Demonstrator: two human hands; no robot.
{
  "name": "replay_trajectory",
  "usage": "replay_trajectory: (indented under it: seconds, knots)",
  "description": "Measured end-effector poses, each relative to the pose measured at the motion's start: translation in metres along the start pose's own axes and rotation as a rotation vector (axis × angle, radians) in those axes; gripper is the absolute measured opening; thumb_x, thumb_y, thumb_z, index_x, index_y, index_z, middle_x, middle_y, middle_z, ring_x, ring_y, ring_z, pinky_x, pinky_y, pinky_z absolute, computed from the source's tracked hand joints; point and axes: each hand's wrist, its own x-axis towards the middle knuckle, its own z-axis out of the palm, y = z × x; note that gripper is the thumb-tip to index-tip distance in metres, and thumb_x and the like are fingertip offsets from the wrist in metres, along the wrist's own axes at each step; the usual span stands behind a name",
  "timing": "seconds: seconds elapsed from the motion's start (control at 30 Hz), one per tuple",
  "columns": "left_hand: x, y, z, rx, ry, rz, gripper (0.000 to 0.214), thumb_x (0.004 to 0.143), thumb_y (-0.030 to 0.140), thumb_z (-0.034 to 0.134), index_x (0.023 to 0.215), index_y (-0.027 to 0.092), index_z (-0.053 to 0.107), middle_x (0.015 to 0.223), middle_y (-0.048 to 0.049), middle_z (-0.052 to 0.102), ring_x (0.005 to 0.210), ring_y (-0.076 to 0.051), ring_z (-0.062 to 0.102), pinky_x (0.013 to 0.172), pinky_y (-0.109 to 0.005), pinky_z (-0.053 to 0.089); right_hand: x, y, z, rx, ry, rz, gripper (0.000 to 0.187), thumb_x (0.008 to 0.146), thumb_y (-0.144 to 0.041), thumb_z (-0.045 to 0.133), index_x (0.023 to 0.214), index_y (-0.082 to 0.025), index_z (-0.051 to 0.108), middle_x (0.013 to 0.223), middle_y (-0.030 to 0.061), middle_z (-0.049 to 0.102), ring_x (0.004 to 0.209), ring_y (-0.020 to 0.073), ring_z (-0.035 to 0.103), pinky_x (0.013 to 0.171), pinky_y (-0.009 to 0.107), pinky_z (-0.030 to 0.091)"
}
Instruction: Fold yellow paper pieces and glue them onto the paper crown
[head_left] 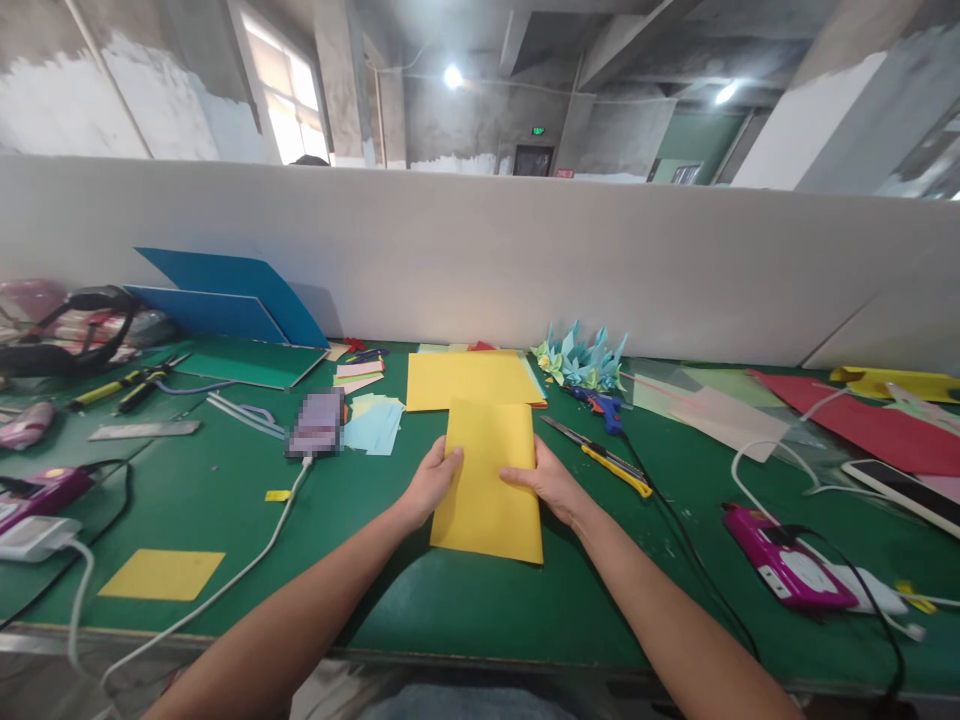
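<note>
A folded sheet of yellow paper (487, 490) is held up just above the green tabletop, its far end overlapping a stack of yellow paper (465, 378). My left hand (433, 480) grips its left edge, thumb on top and fingers hidden beneath. On the opposite edge, my right hand (551, 480) holds it the same way, with the thumb lying across the surface. To the right of my right hand lies a yellow utility knife (615, 470), with scissors (566, 430) beside it.
Blue folded paper flowers (581, 355) stand behind a blue glue gun (600, 405) with a trailing black cord. At left are a cabled phone (315, 425), blue paper slips (375, 425) and a yellow card (162, 574). A magenta power strip (787, 560) sits at right, before a white partition (420, 260).
</note>
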Motion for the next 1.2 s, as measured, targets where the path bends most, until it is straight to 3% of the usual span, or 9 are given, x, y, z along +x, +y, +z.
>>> replay_trajectory:
  seconds: [0.27, 0.83, 0.97, 1.1, 1.2]
  knots:
    - [0.005, -0.007, -0.003, 0.036, 0.050, -0.002, 0.047, 0.071, 0.054, 0.066, 0.101, 0.018, 0.061, 0.097, -0.0087, 0.074, 0.093, -0.028, 0.068, 0.084, -0.042, 0.052, 0.004, 0.006, 0.001, -0.011, 0.018, -0.011, 0.073, 0.047, -0.026, 0.086, 0.109, -0.024, 0.048, 0.112, 0.0074, 0.069, 0.105, 0.0326, 0.065, 0.090, 0.049, 0.053]
    - [0.008, -0.011, -0.003, 0.244, 0.067, 0.074, 0.027, 0.090, 0.035, 0.050, 0.106, 0.016, 0.060, 0.099, -0.0087, 0.071, 0.100, -0.024, 0.065, 0.089, -0.042, 0.051, 0.009, 0.015, -0.005, -0.107, 0.039, -0.055, 0.078, 0.050, -0.028, 0.084, 0.116, -0.024, 0.043, 0.115, 0.0074, 0.066, 0.106, 0.0295, 0.065, 0.088, 0.045, 0.054]
    - [0.013, -0.010, -0.007, 0.403, 0.095, 0.141, 0.025, 0.090, 0.032, 0.055, 0.107, 0.016, 0.061, 0.113, -0.0088, 0.065, 0.103, -0.022, 0.062, 0.091, -0.046, 0.049, 0.012, 0.018, -0.006, -0.221, 0.039, -0.090, 0.086, 0.055, -0.035, 0.081, 0.129, -0.024, 0.037, 0.111, 0.0078, 0.067, 0.099, 0.0277, 0.067, 0.082, 0.044, 0.056]
    - [0.017, -0.010, -0.013, 0.548, 0.128, 0.208, 0.028, 0.089, 0.032, 0.057, 0.112, 0.017, 0.060, 0.121, -0.0091, 0.060, 0.108, -0.023, 0.058, 0.093, -0.048, 0.047, 0.017, 0.022, -0.010, -0.430, 0.087, -0.190, 0.096, 0.066, -0.044, 0.072, 0.144, -0.024, 0.020, 0.118, 0.0110, 0.061, 0.093, 0.0246, 0.065, 0.081, 0.044, 0.055]
    - [0.016, -0.010, -0.015, 0.626, 0.138, 0.238, 0.026, 0.089, 0.027, 0.055, 0.113, 0.017, 0.060, 0.121, -0.0108, 0.061, 0.113, -0.026, 0.056, 0.098, -0.049, 0.043, 0.016, 0.022, -0.009, -0.638, 0.110, -0.310, 0.093, 0.067, -0.040, 0.070, 0.145, -0.021, 0.024, 0.129, 0.0155, 0.052, 0.104, 0.0292, 0.059, 0.090, 0.051, 0.049]
